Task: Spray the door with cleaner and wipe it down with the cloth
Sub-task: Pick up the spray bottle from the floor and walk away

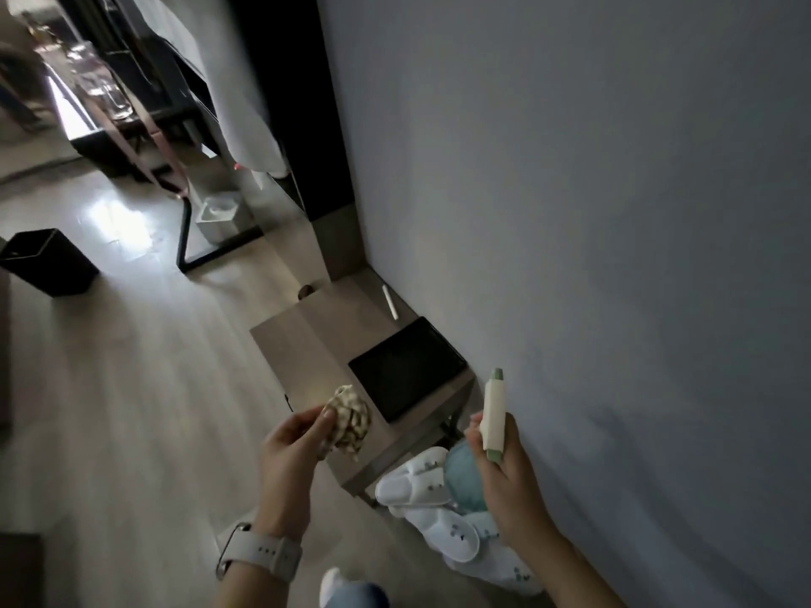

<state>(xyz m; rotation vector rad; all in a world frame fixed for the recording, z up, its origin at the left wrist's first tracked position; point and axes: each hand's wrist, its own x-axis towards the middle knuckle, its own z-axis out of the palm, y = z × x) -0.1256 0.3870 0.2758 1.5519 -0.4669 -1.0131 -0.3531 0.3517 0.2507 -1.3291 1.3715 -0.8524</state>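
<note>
My left hand (292, 447) pinches a crumpled patterned cloth (349, 421) between thumb and fingers, above the edge of a low table. In my right hand (504, 469) I grip a slim white spray bottle (493, 416) with a green cap, held upright close to the grey surface (592, 212) that fills the right side of the view. A watch with a pale strap sits on my left wrist. The two hands are apart, with the table corner between them.
A low table (307, 344) against the grey surface carries a black tablet (406, 366) and a white stylus (390, 302). White slippers (417, 480) and a teal item lie on the floor below. A black bin (48, 261) stands at the left; a dark desk frame stands farther back.
</note>
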